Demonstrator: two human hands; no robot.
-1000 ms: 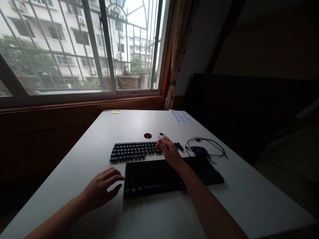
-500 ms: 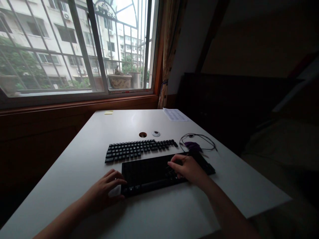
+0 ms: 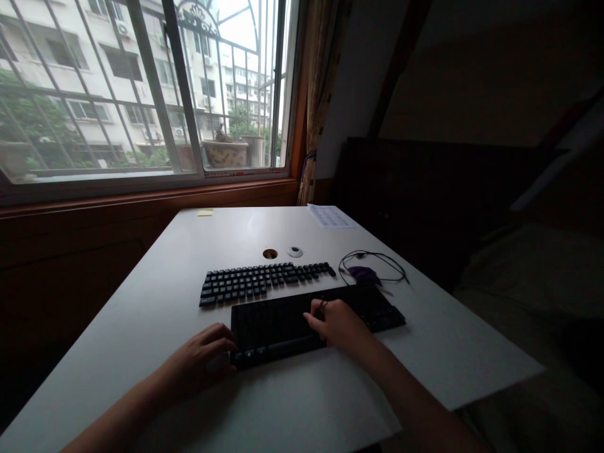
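Observation:
A black keyboard (image 3: 276, 322) lies slightly slanted on the white table, most of its visible face bare of keycaps. A few keys remain along its front row, and some show at the right. At its left end, my left hand (image 3: 204, 349) grips the edge, thumb by the front corner and fingers curled on the side. Over the middle right of the keyboard, my right hand (image 3: 337, 324) is closed in a pinch. Something small and dark shows at its fingertips, too unclear to name. Behind the keyboard, loose black keycaps (image 3: 248, 284) stand in rows.
A coiled black cable (image 3: 394, 267) and a purple cloth-like piece (image 3: 363, 275) lie behind the keyboard's right end. The table (image 3: 141, 302) has a round hole (image 3: 270, 254) with a ring-shaped cover (image 3: 295, 251) beside it. Printed paper (image 3: 331, 217) and a yellow note (image 3: 205, 212) lie at the back.
My right hand has moved left along the keyboard, still pinched. My left hand stays at the keyboard's left end. The view has shifted slightly.

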